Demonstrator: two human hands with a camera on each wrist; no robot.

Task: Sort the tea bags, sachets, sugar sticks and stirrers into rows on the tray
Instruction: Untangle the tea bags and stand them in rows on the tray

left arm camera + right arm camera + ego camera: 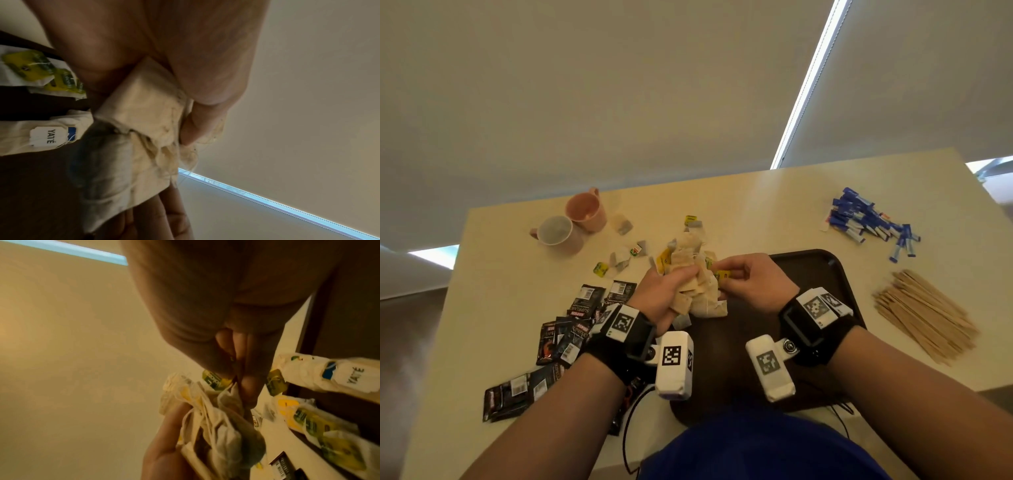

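Black sachets [571, 329] are lying at the tabletop's [739, 212] left; the left hand [664, 294] is gripping a clump of tea bags [695, 274] at the brown tray's [822, 274] left edge, the right hand [753, 277] pinching 1 yellow tag [723, 274]; sugar sticks [869, 219] and stirrers [924, 311] are lying right.

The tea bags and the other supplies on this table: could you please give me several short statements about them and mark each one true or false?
1. The left hand grips a bunch of tea bags. True.
2. The wooden stirrers lie on the tray. False: they lie on the table, right of it.
3. The two mugs stand at the far left. True.
4. The right hand holds a sugar stick. False: it pinches a yellow tea-bag tag.
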